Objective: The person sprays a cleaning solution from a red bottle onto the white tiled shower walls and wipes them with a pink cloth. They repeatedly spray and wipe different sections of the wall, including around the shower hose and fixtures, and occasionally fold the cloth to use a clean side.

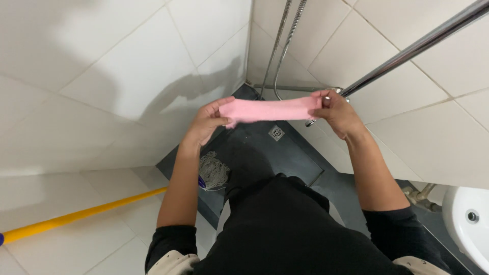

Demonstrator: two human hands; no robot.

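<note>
Head view, looking down into a tiled shower corner. Both hands are raised at frame centre, a pink cloth stretched flat and taut between them, running roughly from 9 to 3 o'clock. Left hand grips the cloth's left end, fingers curled over the top edge and thumb beneath, closed on the fabric. Right hand pinches the cloth's right end, fingers folded tight around it; this end sits just beside the lower tip of a chrome rail that slants off toward 2 o'clock. Whether cloth and rail actually touch, cannot tell. Both forearms bare, dark sleeves pushed up near the elbows. Behind the cloth, toward 12 o'clock, a metal shower hose hangs in two strands down the wall corner. Directly below the cloth, a small square floor drain is set in the dark floor. At 7 o'clock from the hands, a grey string mop head lies on the floor edge, its yellow handle running out toward 8 o'clock across white tiles. At 4 o'clock, the rim of a white fixture shows at frame edge, well apart from the hands.
</note>
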